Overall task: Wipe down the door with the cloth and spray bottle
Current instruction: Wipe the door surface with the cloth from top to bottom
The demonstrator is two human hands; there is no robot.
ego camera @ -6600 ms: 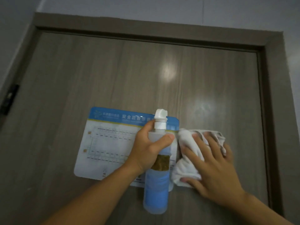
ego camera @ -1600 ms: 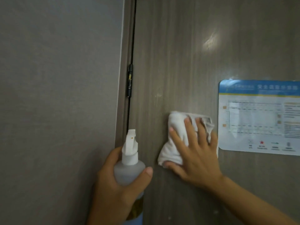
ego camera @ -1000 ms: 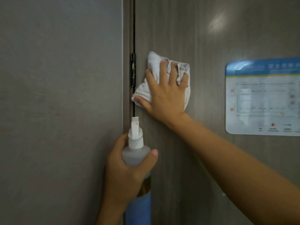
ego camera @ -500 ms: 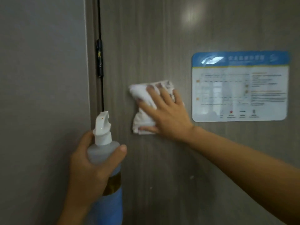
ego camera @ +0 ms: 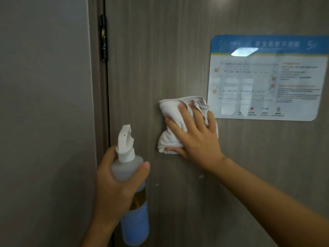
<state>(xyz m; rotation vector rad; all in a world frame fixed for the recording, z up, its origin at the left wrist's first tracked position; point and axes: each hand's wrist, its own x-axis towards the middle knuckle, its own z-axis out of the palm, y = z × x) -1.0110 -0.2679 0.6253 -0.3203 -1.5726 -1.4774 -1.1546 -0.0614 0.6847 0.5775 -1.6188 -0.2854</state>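
- Door (ego camera: 178, 50): a grey-brown wood-grain panel filled most of the view, upright, with a few pale specks low on its face near the right forearm.
- Grey wall (ego camera: 44, 104) stood to the left of the door, past the narrow door frame (ego camera: 93, 86) and a dark gap.
- Laminated notice with a blue header band and rounded corners (ego camera: 267, 77) was stuck flat on the door at the upper right; its print was too blurred to read.
- Spray bottle (ego camera: 132, 202), translucent plastic with blue liquid in its lower part, a brownish label band and a white trigger head, was held upright in front of the door's hinge edge.
- Right hand (ego camera: 197, 138) lay flat with fingers spread, pressing the cloth against the door.
- Left hand (ego camera: 115, 184) gripped the bottle's shoulder, fingers and thumb curled round it.
- White crumpled cloth (ego camera: 170, 122) sat on the door under the right hand, just left of the notice's lower corner.
- Dark metal hinge (ego camera: 103, 38) sat in the gap, high up.
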